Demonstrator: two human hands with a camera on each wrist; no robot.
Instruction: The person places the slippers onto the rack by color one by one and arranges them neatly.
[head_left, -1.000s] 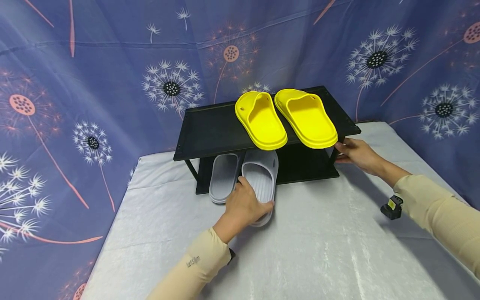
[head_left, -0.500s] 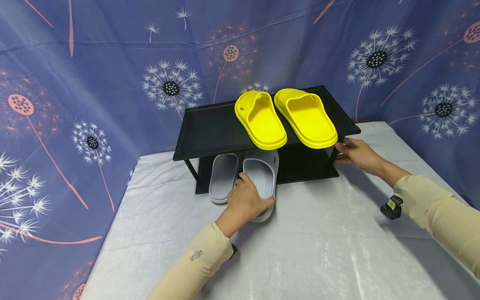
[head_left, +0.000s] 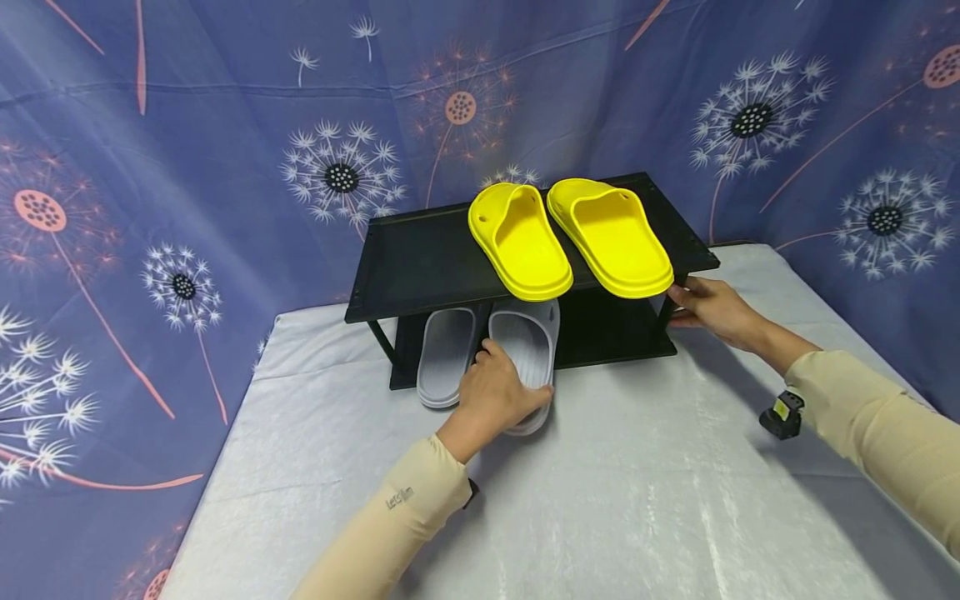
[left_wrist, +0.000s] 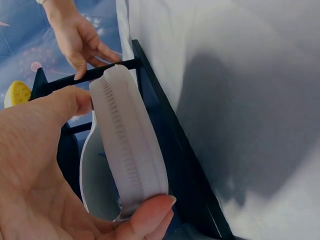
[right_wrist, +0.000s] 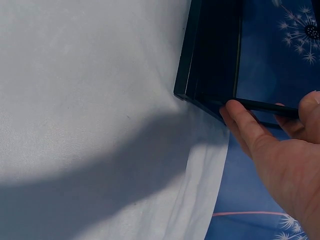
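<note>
My left hand (head_left: 495, 393) grips the heel end of a grey slipper (head_left: 525, 348), thumb on one side and fingers on the other. That slipper's toe is under the top board of a black two-tier shoe rack (head_left: 423, 260), while its heel juts out in front. In the left wrist view, the slipper's ridged heel edge (left_wrist: 125, 135) faces the camera. Left of it, a second grey slipper (head_left: 446, 354) lies on the lower tier. At the rack's right end, my right hand (head_left: 716, 313) holds a thin upright post (right_wrist: 272, 107) between thumb and fingers.
Two yellow slippers, one left (head_left: 534, 254) and one right (head_left: 624, 246), sit on the rack's top board, toes toward the back. A pale cloth (head_left: 600, 492) covers the table. Behind hangs a blue dandelion-print curtain (head_left: 247, 150).
My left hand has pushed the grey slipper farther back into the rack and slightly right. The right hand and the yellow slippers have stayed in place.
</note>
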